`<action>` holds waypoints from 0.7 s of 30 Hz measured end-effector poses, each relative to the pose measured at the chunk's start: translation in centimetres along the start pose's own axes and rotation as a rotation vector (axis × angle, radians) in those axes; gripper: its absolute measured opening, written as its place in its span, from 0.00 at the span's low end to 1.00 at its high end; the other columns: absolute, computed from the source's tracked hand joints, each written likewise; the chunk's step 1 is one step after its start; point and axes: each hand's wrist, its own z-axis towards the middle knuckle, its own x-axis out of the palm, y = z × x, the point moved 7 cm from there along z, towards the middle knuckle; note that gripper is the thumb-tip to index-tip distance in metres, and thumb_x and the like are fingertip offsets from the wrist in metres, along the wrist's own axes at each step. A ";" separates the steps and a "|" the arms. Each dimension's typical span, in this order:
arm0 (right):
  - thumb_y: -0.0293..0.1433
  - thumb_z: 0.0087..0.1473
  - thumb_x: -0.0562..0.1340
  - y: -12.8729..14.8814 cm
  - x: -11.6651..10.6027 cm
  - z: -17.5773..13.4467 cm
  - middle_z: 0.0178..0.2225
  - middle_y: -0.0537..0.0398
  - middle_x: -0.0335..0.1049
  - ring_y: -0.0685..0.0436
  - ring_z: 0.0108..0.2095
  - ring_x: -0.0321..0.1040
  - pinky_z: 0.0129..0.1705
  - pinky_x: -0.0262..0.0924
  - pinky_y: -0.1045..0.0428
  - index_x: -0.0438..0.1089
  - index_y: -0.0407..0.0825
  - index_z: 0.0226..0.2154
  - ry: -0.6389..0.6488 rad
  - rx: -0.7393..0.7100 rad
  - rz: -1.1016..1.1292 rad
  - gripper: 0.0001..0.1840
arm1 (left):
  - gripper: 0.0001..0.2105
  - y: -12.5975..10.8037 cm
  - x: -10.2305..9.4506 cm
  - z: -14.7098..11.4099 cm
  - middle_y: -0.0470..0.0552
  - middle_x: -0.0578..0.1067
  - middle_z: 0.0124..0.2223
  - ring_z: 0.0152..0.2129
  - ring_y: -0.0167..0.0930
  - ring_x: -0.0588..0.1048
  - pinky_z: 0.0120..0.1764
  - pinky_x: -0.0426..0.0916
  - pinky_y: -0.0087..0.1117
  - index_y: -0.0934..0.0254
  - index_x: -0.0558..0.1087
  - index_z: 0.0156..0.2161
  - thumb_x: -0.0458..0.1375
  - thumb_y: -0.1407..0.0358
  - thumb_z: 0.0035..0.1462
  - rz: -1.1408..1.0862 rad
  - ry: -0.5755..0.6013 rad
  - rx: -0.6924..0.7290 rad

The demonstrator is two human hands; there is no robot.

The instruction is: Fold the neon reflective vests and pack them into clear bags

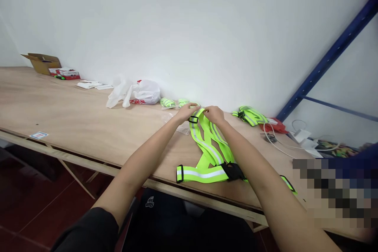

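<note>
A neon-yellow reflective strap vest point(206, 147) with silver stripes lies spread on the wooden table in front of me. At its far end, my left hand point(188, 112) pinches a strap next to a black slider buckle point(193, 119). Just to the right, my right hand point(215, 114) grips the strap's upper loop, its fingers closed and partly hidden. The waist strap point(203, 174) runs along the near table edge, with a black buckle piece point(233, 171) partly covered by my right forearm. A clear plastic bag point(183, 128) lies beside my left hand.
Packed yellow vests point(167, 103) and a white plastic bag point(146, 92) sit along the wall. Another folded vest point(251, 115), a red bag point(276, 126) and white cables point(283, 147) are to the right. A cardboard box point(44, 63) stands far left; a blue metal frame point(330, 55) rises at right.
</note>
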 end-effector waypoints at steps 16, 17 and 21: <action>0.37 0.63 0.56 -3.9 -7.7 -10.7 0.51 0.50 0.77 0.38 0.49 0.74 0.55 0.66 0.45 0.75 0.50 0.51 -0.019 -0.190 0.128 0.19 | 0.23 -2.4 1.8 -4.9 0.61 0.72 0.60 0.57 0.46 0.68 0.61 0.58 0.41 0.67 0.73 0.55 0.62 0.62 0.55 0.519 0.253 0.212; 0.39 0.62 0.57 -4.6 -8.6 -13.0 0.51 0.51 0.77 0.37 0.49 0.74 0.55 0.66 0.42 0.77 0.51 0.49 -0.010 -0.217 0.112 0.19 | 0.21 -3.1 1.9 -6.7 0.59 0.75 0.57 0.55 0.46 0.70 0.58 0.61 0.40 0.65 0.74 0.54 0.62 0.61 0.56 0.548 0.281 0.234; 0.49 0.58 0.59 -9.2 -10.2 -21.9 0.51 0.52 0.77 0.34 0.52 0.73 0.56 0.67 0.40 0.78 0.55 0.47 0.051 -0.155 0.138 0.23 | 0.24 -4.6 2.6 -16.4 0.52 0.77 0.55 0.49 0.40 0.75 0.48 0.67 0.32 0.57 0.71 0.59 0.61 0.52 0.60 0.729 0.541 0.355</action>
